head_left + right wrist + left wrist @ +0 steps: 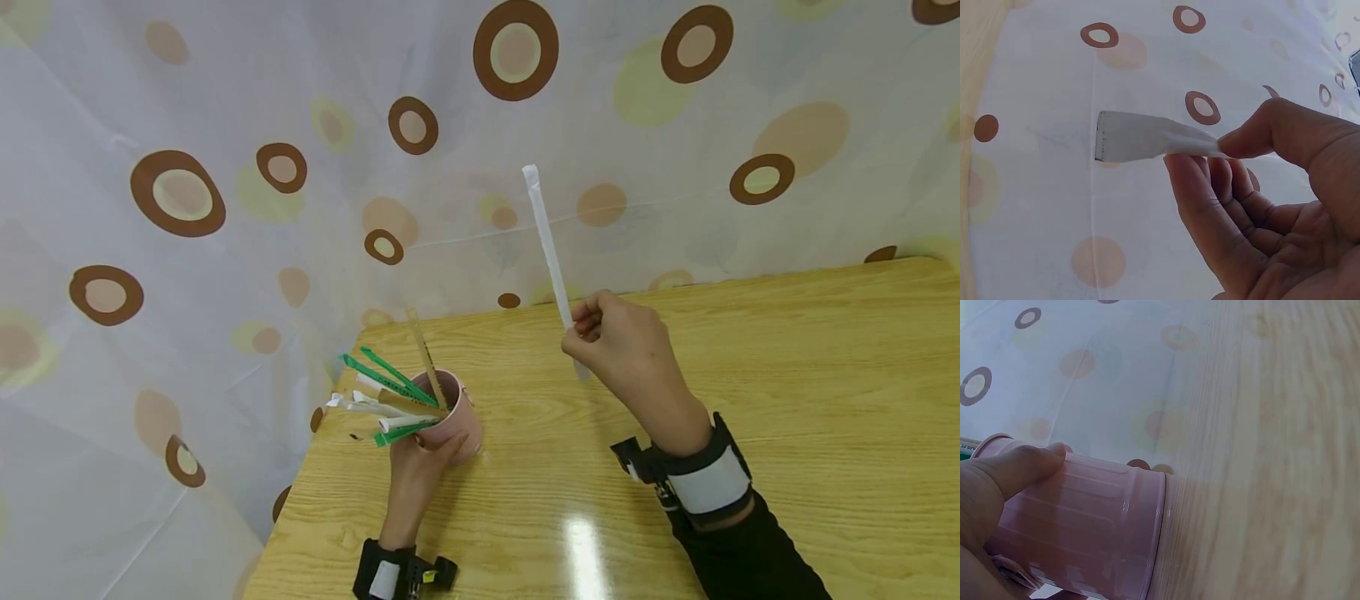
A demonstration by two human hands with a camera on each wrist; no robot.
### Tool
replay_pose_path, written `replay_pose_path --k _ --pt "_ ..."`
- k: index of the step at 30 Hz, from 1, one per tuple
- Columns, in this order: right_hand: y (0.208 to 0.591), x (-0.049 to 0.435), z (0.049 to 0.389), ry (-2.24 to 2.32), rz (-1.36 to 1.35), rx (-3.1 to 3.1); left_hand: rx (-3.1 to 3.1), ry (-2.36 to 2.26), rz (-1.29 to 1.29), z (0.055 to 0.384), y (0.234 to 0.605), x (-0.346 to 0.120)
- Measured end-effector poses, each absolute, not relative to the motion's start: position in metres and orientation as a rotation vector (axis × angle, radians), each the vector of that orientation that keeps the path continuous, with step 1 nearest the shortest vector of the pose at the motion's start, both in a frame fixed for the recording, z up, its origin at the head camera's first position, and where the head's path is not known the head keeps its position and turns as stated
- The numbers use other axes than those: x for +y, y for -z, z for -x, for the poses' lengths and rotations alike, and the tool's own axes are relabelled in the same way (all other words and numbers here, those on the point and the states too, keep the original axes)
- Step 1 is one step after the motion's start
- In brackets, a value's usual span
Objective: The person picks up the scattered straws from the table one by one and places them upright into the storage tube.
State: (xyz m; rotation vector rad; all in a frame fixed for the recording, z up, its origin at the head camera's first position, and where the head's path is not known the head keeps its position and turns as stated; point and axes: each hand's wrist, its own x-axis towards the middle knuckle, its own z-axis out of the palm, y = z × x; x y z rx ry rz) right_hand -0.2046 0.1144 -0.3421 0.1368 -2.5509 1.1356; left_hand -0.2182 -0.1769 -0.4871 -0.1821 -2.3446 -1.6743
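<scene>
My right hand (pixel 628 342) pinches a white paper-wrapped straw (pixel 550 247) near its lower end, holding it up over the table. In the right wrist view, thumb and fingertips press together on the flat end of the paper wrapper (pixel 1129 136). My left hand (pixel 422 467) grips a pink ribbed cup (pixel 467 429), its thumb along the wall in the left wrist view. Out of the cup lean several wrapped straws: green ones (pixel 382 379), white ones and a tan one (pixel 424 350) that stands steeper. Their lower ends are hidden inside the cup.
The wooden table (pixel 787 375) reaches to the right, with a glare spot near its front. A pale curtain (pixel 300 83) with brown and tan circles hangs behind and to the left of it. Both wrists wear black straps (pixel 708 479).
</scene>
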Motion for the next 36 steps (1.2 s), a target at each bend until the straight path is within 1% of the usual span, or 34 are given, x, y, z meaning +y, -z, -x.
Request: replay_pose_path --k 8,16,21,27,36 --pt "0.333 0.111 0.194 -1.155 -0.18 -2.51 -2.363 1.668 0.158 0.218 0.486 -0.176" --pt "0.332 0.102 0.188 -1.152 -0.263 -2.445 -2.396 1.613 0.128 0.219 0.485 -0.175" --pt "0.339 0.093 0.191 -1.212 -0.463 -2.261 -2.399 1.625 0.122 0.219 0.485 -0.175" --pt "0.353 0.079 0.202 -1.207 -0.724 -2.06 -2.396 1.616 0.129 0.218 0.485 -0.175" --pt "0.38 0.051 0.217 -1.19 -0.889 -1.945 -2.412 1.621 0.097 0.217 0.484 -0.176"
